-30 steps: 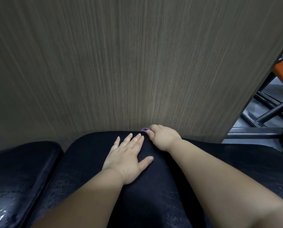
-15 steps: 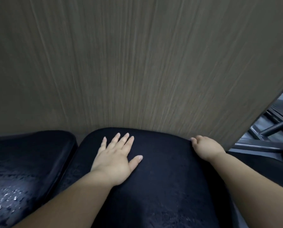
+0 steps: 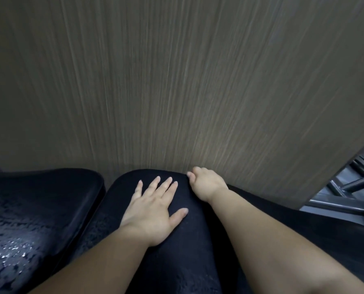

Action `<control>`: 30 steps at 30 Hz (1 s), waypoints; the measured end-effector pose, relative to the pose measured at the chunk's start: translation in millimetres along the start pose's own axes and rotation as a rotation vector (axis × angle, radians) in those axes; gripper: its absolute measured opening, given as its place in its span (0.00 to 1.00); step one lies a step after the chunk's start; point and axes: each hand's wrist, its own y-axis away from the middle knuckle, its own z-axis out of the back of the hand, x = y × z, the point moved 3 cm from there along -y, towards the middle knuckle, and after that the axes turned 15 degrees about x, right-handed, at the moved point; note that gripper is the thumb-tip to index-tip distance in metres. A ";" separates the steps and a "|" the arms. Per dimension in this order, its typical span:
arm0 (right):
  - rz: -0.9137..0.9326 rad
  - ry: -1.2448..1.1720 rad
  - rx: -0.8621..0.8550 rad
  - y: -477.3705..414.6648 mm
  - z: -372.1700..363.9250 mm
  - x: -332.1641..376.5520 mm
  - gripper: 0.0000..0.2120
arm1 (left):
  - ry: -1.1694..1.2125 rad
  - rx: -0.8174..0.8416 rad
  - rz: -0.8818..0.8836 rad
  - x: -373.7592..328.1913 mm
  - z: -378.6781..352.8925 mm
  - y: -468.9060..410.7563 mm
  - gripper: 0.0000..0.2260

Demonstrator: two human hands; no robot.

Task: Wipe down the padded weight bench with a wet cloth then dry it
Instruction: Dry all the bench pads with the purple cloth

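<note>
**Bench Wipe-Down: Hands at Far Edge, Cloth Not Sighted**

The padded weight bench (image 3: 176, 257) lay directly beneath the camera, its far end almost against the wall. At far left, a separate side pad (image 3: 39, 209) in black glossy vinyl with rounded corners carried beads and smears of water, which suggests the wet pass had reached it and drying had not. The left hand (image 3: 153, 211) rested flat on the bench's centre cushion, palm down, fingers straight and spread, thumb out to the side. This is judged to be a brace for the reach forward. The cushion was dark and smooth, domed at its far end, with faint damp mottling. The right hand (image 3: 206, 185) sat at the far right corner of that cushion with its fingers curled over the edge. No cloth was visible, and whether the fingers pinched one could not be determined. Behind stood a matt wood-grain panel (image 3: 176, 81). At far right were dark metal frame bars (image 3: 350, 185).
</note>
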 end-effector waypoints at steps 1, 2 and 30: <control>0.011 0.000 -0.005 2.8 -0.3 -3.9 0.21 | 0.002 0.006 -0.003 -0.8 0.1 0.7 0.38; 0.016 0.001 -0.011 6.4 -0.6 -8.8 0.21 | 0.007 0.009 -0.003 -1.6 0.9 2.0 0.37; 0.104 -0.032 0.113 -25.3 -1.4 40.2 0.19 | 0.066 0.025 0.012 4.5 -0.1 -1.7 0.40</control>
